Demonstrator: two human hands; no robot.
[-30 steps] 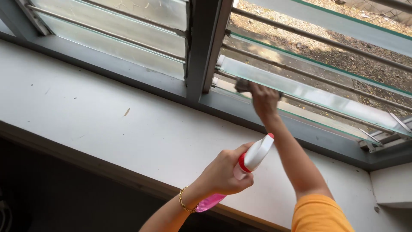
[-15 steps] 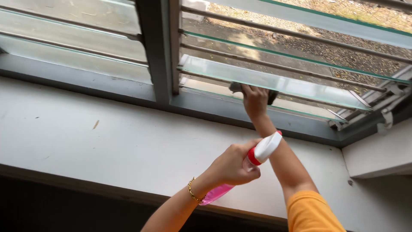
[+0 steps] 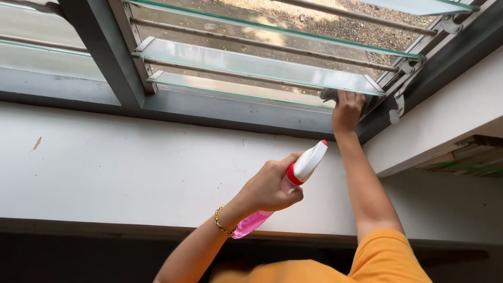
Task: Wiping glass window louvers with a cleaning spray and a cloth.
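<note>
- Gripping a spray bottle (image 3: 285, 194), the left hand (image 3: 267, 188) sits low in the view, at about 6 o'clock from the frame centre.
- The left fingers (image 3: 285, 198) are wrapped tight about the bottle's neck, just below the red collar.
- The bottle's white nozzle projects from the fist toward 1 o'clock; its pink body runs out of the fist toward 7 o'clock, past the wrist.
- A gold bracelet (image 3: 222, 224) circles the left wrist, touching the pink body's side.
- The right hand (image 3: 347, 109) is raised to about 2 o'clock from the left hand, well apart from it.
- The right fingers are pressed around a grey cloth (image 3: 331, 95), which shows at 11 o'clock from the knuckles; most of the cloth is hidden behind the hand.
- The cloth lies against the right-hand end of a glass slat (image 3: 246, 64), next to the frame (image 3: 445, 50) at 2 o'clock.
- A second slat (image 3: 236, 89) lies just beneath, toward 7 o'clock from the cloth.
- Metal bars (image 3: 262, 44) run between the slats.
- A white sill (image 3: 120, 167) spans the view at 9 o'clock from the left hand.
- An orange sleeve (image 3: 385, 257) covers the right upper arm at 5 o'clock.
</note>
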